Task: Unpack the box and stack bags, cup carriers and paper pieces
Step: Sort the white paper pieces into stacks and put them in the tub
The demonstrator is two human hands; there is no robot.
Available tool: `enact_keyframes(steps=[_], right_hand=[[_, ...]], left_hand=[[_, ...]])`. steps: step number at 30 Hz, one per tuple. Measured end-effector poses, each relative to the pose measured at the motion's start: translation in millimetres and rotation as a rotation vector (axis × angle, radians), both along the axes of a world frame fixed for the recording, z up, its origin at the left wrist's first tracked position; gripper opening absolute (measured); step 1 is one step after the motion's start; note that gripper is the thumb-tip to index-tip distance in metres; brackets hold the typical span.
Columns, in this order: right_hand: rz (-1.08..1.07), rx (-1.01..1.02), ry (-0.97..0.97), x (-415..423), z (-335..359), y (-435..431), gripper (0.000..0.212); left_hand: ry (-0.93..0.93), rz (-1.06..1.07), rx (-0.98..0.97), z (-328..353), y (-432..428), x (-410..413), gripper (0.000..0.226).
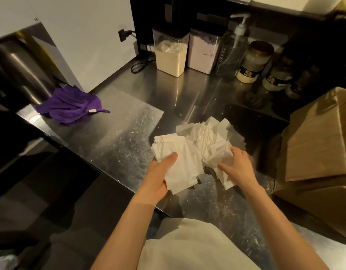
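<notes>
On the steel counter near the box, the left hand clasped a sheaf of paper pieces under its thumb while the right hand, fingers spread, pressed the loose heap, which a careless sweep might have scattered.

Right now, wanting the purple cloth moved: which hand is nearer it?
Left. The left hand, gripping a paper stack, sits right of the purple cloth; the right hand is farther right, on loose papers.
</notes>
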State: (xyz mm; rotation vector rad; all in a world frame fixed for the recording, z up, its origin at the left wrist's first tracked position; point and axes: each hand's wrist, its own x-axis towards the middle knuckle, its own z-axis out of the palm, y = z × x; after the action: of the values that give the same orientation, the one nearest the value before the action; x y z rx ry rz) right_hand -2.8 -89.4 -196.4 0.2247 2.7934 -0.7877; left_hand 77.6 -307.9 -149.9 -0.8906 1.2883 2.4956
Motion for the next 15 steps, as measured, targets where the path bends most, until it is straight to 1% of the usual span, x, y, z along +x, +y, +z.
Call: enact_keyframes(steps=[2,5,7,8,10,11,13,15], right_hand=[[0.021,0.05,0.005,1,2,1,0.087],[0.041,0.131,-0.022,10,3,-2,0.105],[-0.008,0.154,0.036,22,1,-8,0.108],[-0.043,0.162,0.102,27,-1,-12,0.104],[-0.079,0.169,0.234,33,-2,-16,0.09],[-0.074,0.167,0.258,35,-3,-17,0.082],[-0.024,0.17,0.227,35,-7,-17,0.072],[0.005,0.177,0.179,33,-12,-15,0.068]], left_hand=[[-0.003,0.003,0.006,-1,1,0,0.041],[0.001,-0.004,0.011,-2,1,-1,0.043],[-0.002,-0.012,0.002,-1,2,-1,0.042],[-0.004,-0.013,0.001,-1,3,-1,0.042],[-0.009,-0.012,-0.001,-1,3,0,0.043],[-0.011,-0.012,-0.004,-1,3,0,0.043],[-0.017,-0.011,-0.009,-1,2,0,0.043],[-0.019,-0.02,-0.007,-1,2,1,0.043]])
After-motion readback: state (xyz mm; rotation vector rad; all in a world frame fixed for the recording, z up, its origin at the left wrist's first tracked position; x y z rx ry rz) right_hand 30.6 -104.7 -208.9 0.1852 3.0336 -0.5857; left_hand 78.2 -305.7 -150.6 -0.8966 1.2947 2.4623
